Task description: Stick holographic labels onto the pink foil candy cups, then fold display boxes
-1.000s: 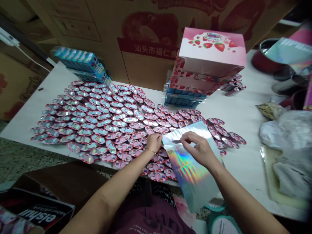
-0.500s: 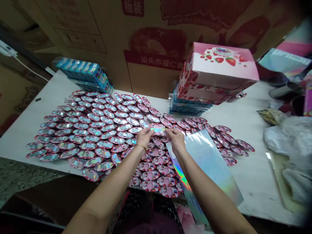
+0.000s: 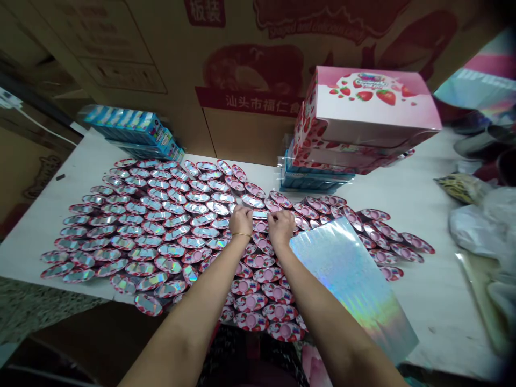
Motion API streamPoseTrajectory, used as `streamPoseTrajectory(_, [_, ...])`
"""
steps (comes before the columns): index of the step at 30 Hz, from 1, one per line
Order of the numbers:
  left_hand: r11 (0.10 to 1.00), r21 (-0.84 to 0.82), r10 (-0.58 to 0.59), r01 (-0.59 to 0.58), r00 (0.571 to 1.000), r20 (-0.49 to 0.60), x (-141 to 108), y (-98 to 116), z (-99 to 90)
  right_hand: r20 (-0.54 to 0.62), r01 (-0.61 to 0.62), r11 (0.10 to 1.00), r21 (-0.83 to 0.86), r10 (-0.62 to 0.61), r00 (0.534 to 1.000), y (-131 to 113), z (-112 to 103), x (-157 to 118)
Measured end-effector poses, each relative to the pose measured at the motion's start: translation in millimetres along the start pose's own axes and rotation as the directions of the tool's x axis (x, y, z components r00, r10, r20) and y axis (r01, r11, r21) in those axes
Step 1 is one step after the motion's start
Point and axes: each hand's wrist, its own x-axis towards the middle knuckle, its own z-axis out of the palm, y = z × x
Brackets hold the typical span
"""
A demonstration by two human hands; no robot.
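Note:
My left hand (image 3: 241,221) and my right hand (image 3: 281,226) face each other over the oval packs, fingers pinched. Between them lies a small shiny holographic sticker (image 3: 260,215), one end at each hand's fingertips. It is on or just above an oval pack; contact is hard to judge. Packs with silvery tops (image 3: 137,255) stand in tight rows on the left. Nearer and to the right are packs with pink round centres (image 3: 250,302). Beside my right forearm a holographic sticker sheet (image 3: 346,274) lies across some packs.
Pink strawberry-print boxes (image 3: 371,102) sit on blue packs (image 3: 312,181) at the back right. More blue boxes (image 3: 129,131) stand at the back left. A large brown carton (image 3: 245,131) rises behind the white table (image 3: 433,322). Clear plastic bags (image 3: 471,228) lie at the right.
The sticker was stretched between both hands above the packs; now it is lower and the hands are slightly closer together, wrists bent more downward. The view has shifted a little.

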Motion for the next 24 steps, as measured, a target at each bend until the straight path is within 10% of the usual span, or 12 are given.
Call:
streamPoseTrajectory(7, [0.995,-0.038,-0.093,0.091,0.994,-0.05,8,-2,-6.2,-0.032,0.032,0.999,0.013,-0.031,0.999,1,-10,10])
streamPoseTrajectory(12, [0.964,-0.112,0.242,-0.24,0.97,0.006,-30,6,-16.3,0.001,0.195,0.965,0.176,-0.199,0.98,47,-70,28])
streamPoseTrajectory(17, [0.923,0.027,0.352,-0.385,0.87,0.346,-78,24,0.3,0.244,0.49,0.855,0.172,-0.519,0.819,82,-97,10])
streamPoseTrajectory(24, [0.938,0.096,0.298,-0.332,0.917,0.266,-86,30,18.9,0.422,0.753,0.658,-0.02,-0.677,0.603,92,-77,-15])
